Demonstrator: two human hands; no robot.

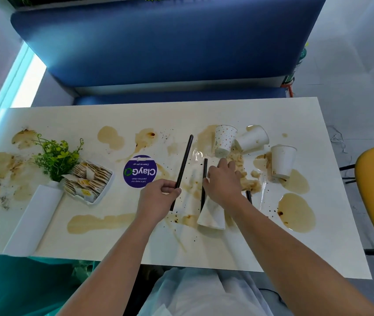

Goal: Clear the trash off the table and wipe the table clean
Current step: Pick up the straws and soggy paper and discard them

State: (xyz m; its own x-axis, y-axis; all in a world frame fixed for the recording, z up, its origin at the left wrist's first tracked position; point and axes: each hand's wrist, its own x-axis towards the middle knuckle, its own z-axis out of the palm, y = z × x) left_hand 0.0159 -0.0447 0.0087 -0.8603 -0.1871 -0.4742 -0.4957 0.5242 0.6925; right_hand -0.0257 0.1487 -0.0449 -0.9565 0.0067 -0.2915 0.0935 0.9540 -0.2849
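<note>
Head view: black straw [184,160] slants away from gripping left hand [158,198].

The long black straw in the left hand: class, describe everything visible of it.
The long black straw is a thin, straight, dark tube, seemingly plastic. The left hand grips it near its near end. It slants away over the stained table, far tip beside a brown spill. Whether it rests on the table cannot be told.

Your left forearm [117,252] and right forearm [284,247] — both bare as far as they show. Over your lap, 1 white garment [204,293] — thin, faintly sheer, softly creased.
</note>
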